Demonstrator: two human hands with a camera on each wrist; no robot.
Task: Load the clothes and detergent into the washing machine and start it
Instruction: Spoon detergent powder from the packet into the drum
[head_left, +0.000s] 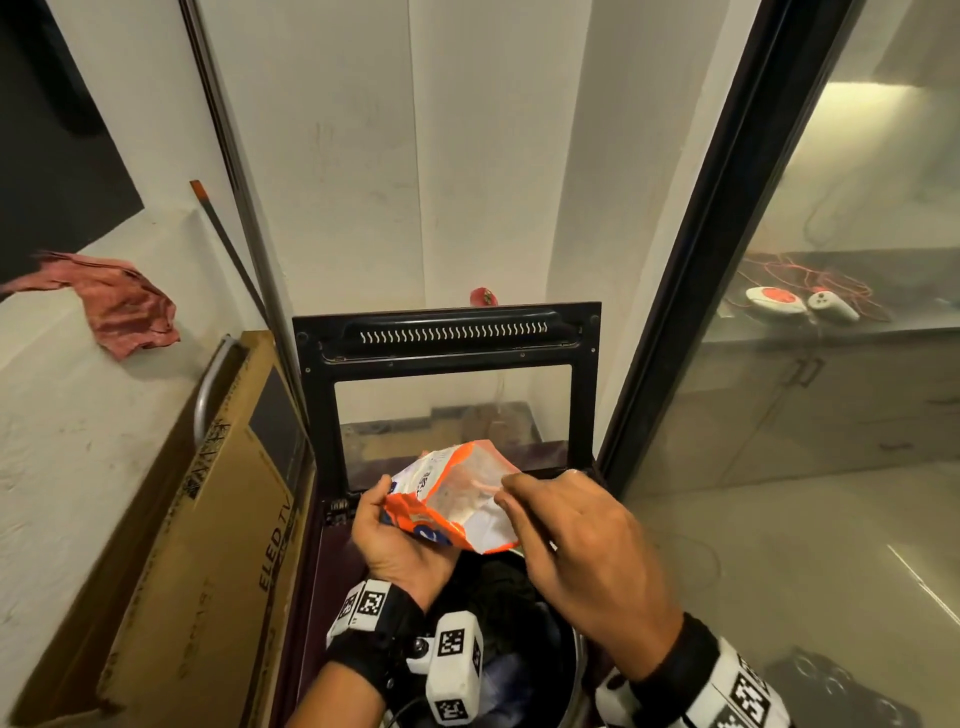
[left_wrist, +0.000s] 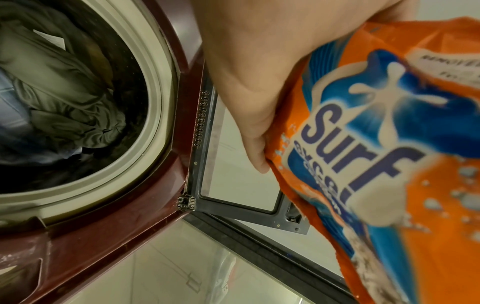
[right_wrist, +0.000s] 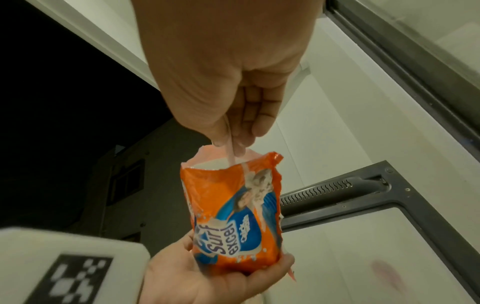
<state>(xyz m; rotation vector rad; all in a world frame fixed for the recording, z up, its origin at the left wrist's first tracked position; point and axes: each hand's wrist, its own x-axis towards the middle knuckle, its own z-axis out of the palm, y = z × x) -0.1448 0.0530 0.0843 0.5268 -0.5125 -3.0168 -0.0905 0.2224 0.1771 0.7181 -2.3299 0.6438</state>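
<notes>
Your left hand cups the base of the detergent pouch over the open drum, clothes already inside; your right hand pinches a thin pink handle at its torn mouth. The pouch looks soft, light and crumply; keep hold low so powder doesn't spill.

Both hands are bare, with no gloves or rings in view. The left wrist wears a black strap carrying white blocks printed with black-and-white square markers, and a small white camera pod with a dark round lens sits between 2 of the blocks. The right wrist has a black band too, with a white housing behind it bearing the same kind of square markers.
</notes>
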